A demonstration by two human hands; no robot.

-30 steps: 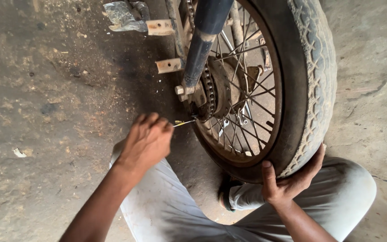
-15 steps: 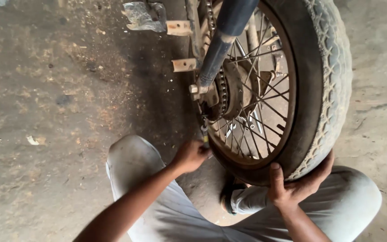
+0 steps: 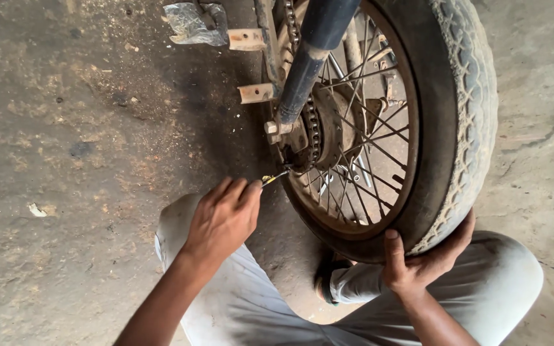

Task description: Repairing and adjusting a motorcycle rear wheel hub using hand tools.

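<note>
Left hand (image 3: 224, 218) has lifted; right hand (image 3: 421, 259) grips tyre (image 3: 463, 128).

Your left hand (image 3: 222, 218) pinches a thin tool (image 3: 276, 177) aimed at the chain sprocket (image 3: 312, 138); your right hand (image 3: 421, 259) grips the worn tyre (image 3: 466, 122) from below, above the dusty floor (image 3: 65, 160).

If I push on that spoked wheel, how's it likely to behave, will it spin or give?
The wheel would probably turn rather than flex: it looks stiff, with metal spokes. It likely feels heavy, given the thick rubber tyre. The right hand gripping the tyre probably checks spin; the left hand holds a thin tool.
</note>
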